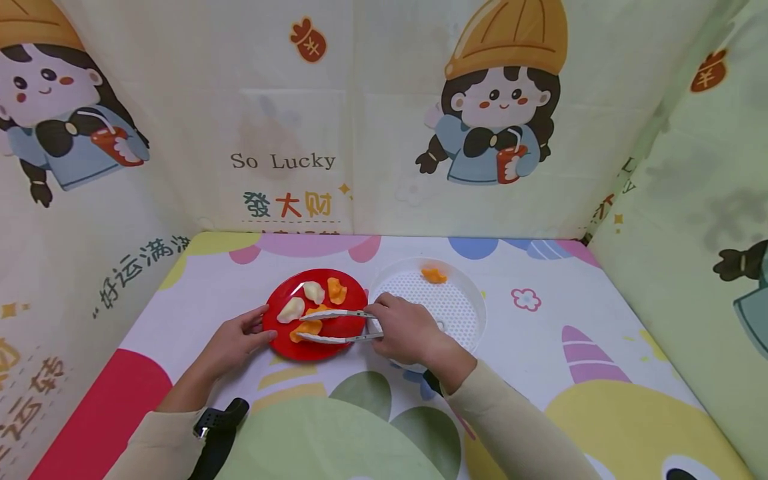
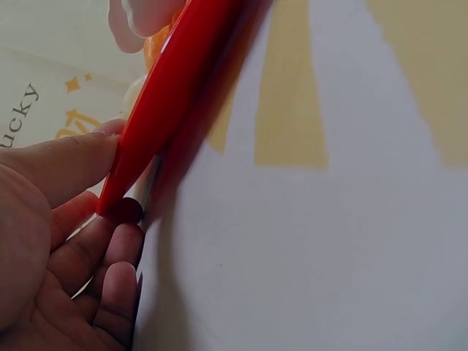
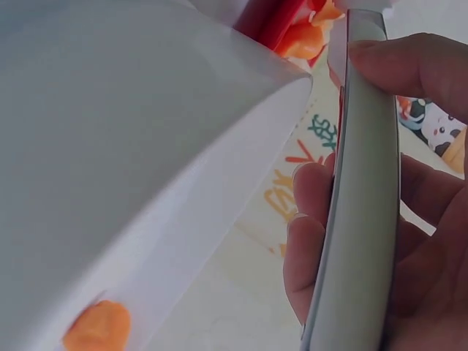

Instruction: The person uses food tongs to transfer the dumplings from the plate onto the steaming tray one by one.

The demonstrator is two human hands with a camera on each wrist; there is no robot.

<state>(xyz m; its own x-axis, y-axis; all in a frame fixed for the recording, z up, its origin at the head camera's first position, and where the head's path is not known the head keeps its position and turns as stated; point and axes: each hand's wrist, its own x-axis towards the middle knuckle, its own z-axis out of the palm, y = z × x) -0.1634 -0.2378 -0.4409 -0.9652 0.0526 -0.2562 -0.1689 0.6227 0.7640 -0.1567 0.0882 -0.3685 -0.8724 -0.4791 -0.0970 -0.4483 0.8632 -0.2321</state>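
Observation:
My left hand holds the left rim of a red plate, its thumb on top and fingers underneath, as the left wrist view shows. On the plate lie two white dumplings and several orange dumplings. My right hand grips a pair of tongs by the handle. The tong arms are spread apart and reach left over the plate, around the lower orange dumplings. Whether their tips touch a dumpling, I cannot tell.
A round white perforated tray sits right of the plate, partly under my right hand. One orange dumpling lies near its far edge. A printed cloth covers the table, and printed curtains stand behind and at both sides.

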